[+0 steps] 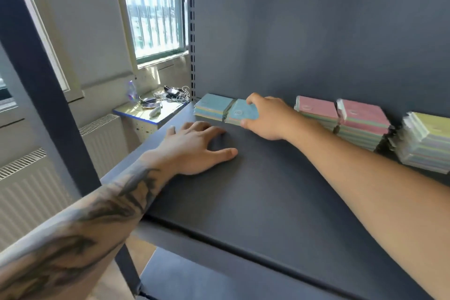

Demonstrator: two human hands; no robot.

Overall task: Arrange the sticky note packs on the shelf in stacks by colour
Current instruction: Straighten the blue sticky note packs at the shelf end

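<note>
Two low stacks of blue-topped sticky note packs stand side by side at the back left of the dark shelf. My right hand grips the top blue pack of the right stack, thumb at its front edge and fingers over its far edge. The left blue stack is untouched. My left hand rests flat on the shelf in front of them, fingers spread. Further right along the back stand two pink-topped stacks and a taller yellow-green-topped stack.
The shelf's grey back panel rises right behind the stacks. A dark upright post stands at the front left. Beyond the shelf's left end is a small table with phones and cables, a radiator below it, and a window.
</note>
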